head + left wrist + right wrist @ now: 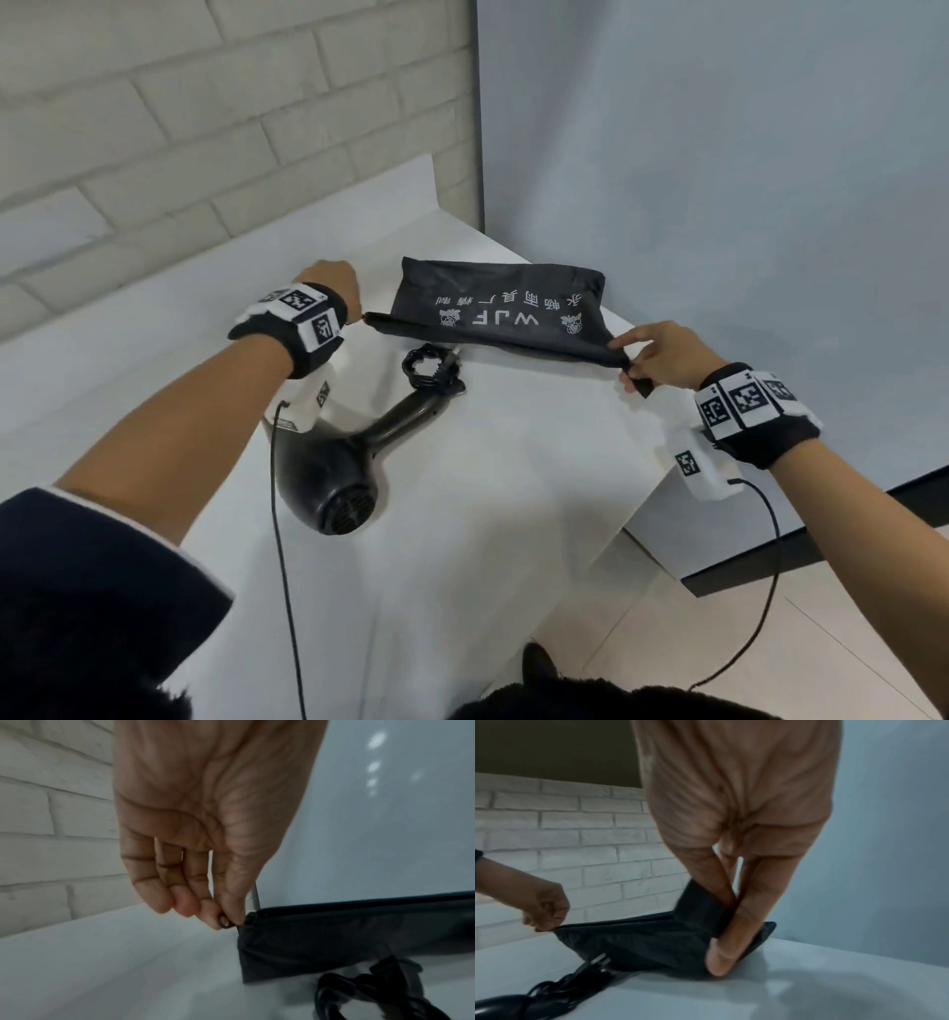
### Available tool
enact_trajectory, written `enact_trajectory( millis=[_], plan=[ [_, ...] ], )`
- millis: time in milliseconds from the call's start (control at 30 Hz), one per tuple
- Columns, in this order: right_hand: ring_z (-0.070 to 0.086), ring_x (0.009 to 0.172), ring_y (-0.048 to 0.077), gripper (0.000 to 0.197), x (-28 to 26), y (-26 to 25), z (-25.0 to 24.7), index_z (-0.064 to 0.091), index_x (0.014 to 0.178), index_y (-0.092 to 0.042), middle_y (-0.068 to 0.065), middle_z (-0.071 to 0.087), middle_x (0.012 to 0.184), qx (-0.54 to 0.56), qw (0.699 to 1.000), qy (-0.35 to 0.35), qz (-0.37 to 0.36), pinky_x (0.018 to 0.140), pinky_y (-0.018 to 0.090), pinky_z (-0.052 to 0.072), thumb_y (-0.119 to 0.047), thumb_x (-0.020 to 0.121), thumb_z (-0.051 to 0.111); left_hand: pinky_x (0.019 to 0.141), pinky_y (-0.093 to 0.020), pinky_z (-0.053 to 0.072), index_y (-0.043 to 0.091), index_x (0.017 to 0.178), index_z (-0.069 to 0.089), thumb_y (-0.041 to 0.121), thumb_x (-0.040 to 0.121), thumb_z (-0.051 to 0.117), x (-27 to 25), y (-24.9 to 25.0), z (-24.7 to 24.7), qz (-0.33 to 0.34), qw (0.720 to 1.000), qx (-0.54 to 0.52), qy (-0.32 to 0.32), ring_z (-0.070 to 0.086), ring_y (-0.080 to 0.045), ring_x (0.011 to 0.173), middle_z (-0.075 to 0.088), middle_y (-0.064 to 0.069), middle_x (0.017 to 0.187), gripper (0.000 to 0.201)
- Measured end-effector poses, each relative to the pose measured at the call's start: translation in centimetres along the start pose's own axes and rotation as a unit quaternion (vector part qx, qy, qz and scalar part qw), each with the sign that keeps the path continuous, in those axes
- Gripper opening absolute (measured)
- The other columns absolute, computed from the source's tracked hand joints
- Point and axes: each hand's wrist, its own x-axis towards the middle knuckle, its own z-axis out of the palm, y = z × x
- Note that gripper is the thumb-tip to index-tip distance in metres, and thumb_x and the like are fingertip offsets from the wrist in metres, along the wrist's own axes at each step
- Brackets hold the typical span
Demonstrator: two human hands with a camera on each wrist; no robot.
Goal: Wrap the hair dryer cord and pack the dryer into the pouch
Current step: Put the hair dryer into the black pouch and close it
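Note:
A black fabric pouch (493,308) with white lettering is stretched between both hands above the white table (513,488). My left hand (334,285) pinches the zipper pull (225,922) at the pouch's left end (334,939). My right hand (652,354) pinches the pouch's right corner (700,914) between thumb and fingers. The black hair dryer (339,473) lies on the table below the pouch, handle toward it, with its cord (429,367) bundled in a coil at the handle's end. The plug (598,960) shows beside the pouch.
A white brick wall (179,128) stands behind and to the left, a pale blue wall (719,154) to the right. The table's right edge (662,493) drops to a tiled floor. Thin black wires (280,565) hang from both wrist cameras.

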Motion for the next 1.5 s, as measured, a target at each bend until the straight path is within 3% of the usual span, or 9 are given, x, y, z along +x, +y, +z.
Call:
enact_trajectory(
  millis=[133, 267, 333, 500, 700, 933, 1167, 1367, 1500],
  plan=[
    [0.059, 0.056, 0.016, 0.040, 0.9, -1.1, 1.5, 0.066, 0.103, -0.011, 0.008, 0.059, 0.065, -0.063, 0.997, -0.014, -0.036, 0.080, 0.040, 0.056, 0.014, 0.077, 0.048, 0.071, -0.033, 0.046, -0.003, 0.093, 0.068, 0.009, 0.079, 0.062, -0.1, -0.1, 1.0, 0.039, 0.997, -0.027, -0.054, 0.061, -0.032, 0.085, 0.066, -0.016, 0.092, 0.019],
    [0.056, 0.065, 0.023, 0.032, 1.8, -1.9, 2.5, 0.068, 0.102, -0.011, 0.007, 0.061, 0.081, -0.166, 0.984, -0.024, -0.053, 0.070, 0.029, 0.050, 0.003, 0.075, 0.058, 0.064, -0.026, 0.046, 0.006, 0.098, 0.066, 0.022, 0.082, 0.064, -1.8, 0.1, 0.8, 0.108, 0.976, -0.137, -0.131, 0.056, -0.020, 0.073, 0.064, -0.006, 0.077, 0.023],
    [0.059, 0.091, 0.025, 0.029, 2.2, -2.3, 3.0, 0.068, 0.102, -0.015, 0.006, 0.065, 0.103, -0.245, 0.967, -0.027, -0.056, 0.080, 0.027, 0.045, -0.009, 0.074, 0.066, 0.063, -0.025, 0.045, 0.009, 0.105, 0.062, 0.026, 0.081, 0.066, -3.1, -0.2, 0.5, 0.129, 0.968, -0.149, -0.155, 0.055, -0.016, 0.070, 0.059, 0.002, 0.072, 0.029],
    [0.034, 0.124, 0.029, 0.046, 2.3, -3.7, 4.9, 0.061, 0.113, -0.023, 0.012, 0.038, 0.127, -0.403, 0.913, 0.004, -0.067, 0.095, 0.037, 0.039, -0.029, 0.070, 0.074, 0.085, -0.032, 0.043, 0.015, 0.118, 0.055, 0.040, 0.077, 0.067, -7.7, -0.4, 1.4, 0.140, 0.979, 0.028, -0.143, 0.056, -0.024, 0.103, 0.060, -0.002, 0.107, 0.049],
    [0.049, 0.114, 0.028, 0.044, 3.0, -4.7, 6.3, 0.061, 0.113, -0.015, 0.010, 0.050, 0.121, -0.437, 0.893, -0.016, -0.106, 0.094, 0.036, 0.039, -0.031, 0.073, 0.070, 0.073, -0.029, 0.047, 0.016, 0.106, 0.056, 0.046, 0.065, 0.071, -11.5, -0.8, 5.8, 0.120, 0.975, 0.108, -0.152, 0.061, -0.021, 0.091, 0.062, 0.000, 0.096, 0.054],
    [0.060, 0.100, 0.032, 0.020, 3.6, -5.0, 7.3, 0.066, 0.097, -0.005, 0.013, 0.064, 0.109, -0.349, 0.928, -0.017, -0.130, 0.083, 0.035, 0.050, -0.013, 0.080, 0.059, 0.095, -0.045, 0.036, 0.026, 0.138, 0.026, 0.051, 0.054, 0.077, -13.4, -4.5, 7.4, 0.152, 0.974, 0.077, -0.151, 0.036, -0.021, 0.120, 0.043, 0.005, 0.124, 0.102],
    [0.057, 0.093, 0.031, 0.019, 3.4, -6.8, 7.7, 0.056, 0.065, -0.010, 0.014, 0.064, 0.097, -0.171, 0.978, 0.024, -0.118, 0.074, 0.027, 0.036, -0.017, 0.082, 0.063, 0.087, -0.035, 0.045, 0.030, 0.130, 0.039, 0.069, 0.053, 0.069, -16.6, -6.8, 7.5, 0.155, 0.977, 0.036, -0.141, 0.040, -0.017, 0.104, 0.051, 0.007, 0.116, 0.092],
    [0.058, 0.096, 0.039, 0.021, 2.0, -8.2, 10.2, 0.062, 0.091, 0.001, 0.022, 0.064, 0.104, -0.142, 0.977, 0.067, -0.143, 0.077, 0.033, 0.043, -0.015, 0.088, 0.049, 0.073, -0.031, 0.038, 0.028, 0.128, 0.040, 0.079, 0.054, 0.058, -20.6, -6.7, 9.4, 0.160, 0.977, 0.065, -0.127, 0.035, -0.016, 0.091, 0.054, 0.005, 0.111, 0.091],
    [0.057, 0.099, 0.040, 0.024, 0.7, -9.1, 11.1, 0.054, 0.108, -0.002, 0.023, 0.062, 0.107, -0.160, 0.968, 0.088, -0.169, 0.081, 0.037, 0.043, -0.002, 0.086, 0.045, 0.073, -0.033, 0.034, 0.026, 0.131, 0.039, 0.080, 0.063, 0.050, -22.3, -5.2, 9.7, 0.182, 0.972, 0.056, -0.140, 0.042, -0.023, 0.104, 0.054, 0.002, 0.118, 0.088]
  ],
)
